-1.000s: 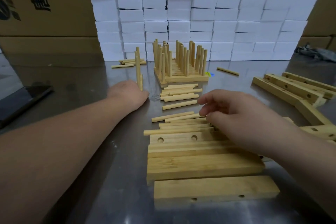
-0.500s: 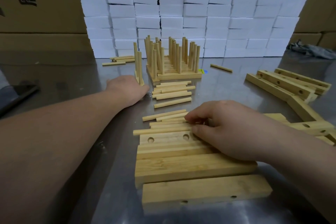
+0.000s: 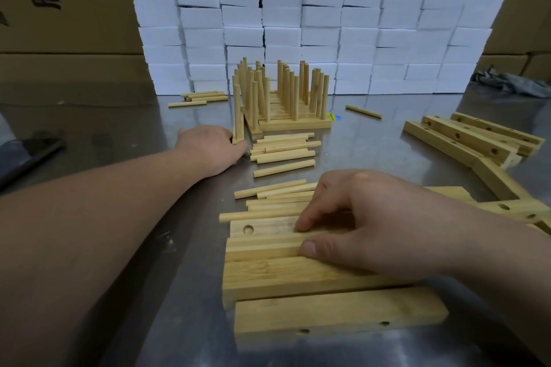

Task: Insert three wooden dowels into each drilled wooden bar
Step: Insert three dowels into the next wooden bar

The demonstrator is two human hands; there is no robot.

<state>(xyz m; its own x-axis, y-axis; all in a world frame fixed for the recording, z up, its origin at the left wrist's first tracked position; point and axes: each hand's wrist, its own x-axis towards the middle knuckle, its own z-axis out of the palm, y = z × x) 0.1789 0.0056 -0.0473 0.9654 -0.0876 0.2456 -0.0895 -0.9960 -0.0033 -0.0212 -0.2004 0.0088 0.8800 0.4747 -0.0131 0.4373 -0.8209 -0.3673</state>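
Observation:
Several drilled wooden bars (image 3: 328, 277) lie side by side on the metal table near me. My right hand (image 3: 366, 217) lies over the farthest one, the drilled bar (image 3: 262, 226), with fingertips on its top and thumb against the near side of the neighbouring bar. Loose dowels (image 3: 280, 155) lie in two flat piles beyond it. My left hand (image 3: 211, 149) rests on the table and grips a few upright dowels (image 3: 238, 116). Just behind stand the finished bars (image 3: 292, 124), full of upright dowels.
More drilled bars (image 3: 465, 140) are heaped at the right. Stray dowels (image 3: 196, 98) lie at the back left and a single dowel (image 3: 363, 112) at the back right. A wall of white foam blocks (image 3: 313, 24) and cardboard boxes (image 3: 59, 9) closes the back. A dark flat object (image 3: 29, 152) lies far left.
My right hand came down and toward me from the loose dowels onto the drilled bar and closed on it. My left hand kept its upright dowels in place.

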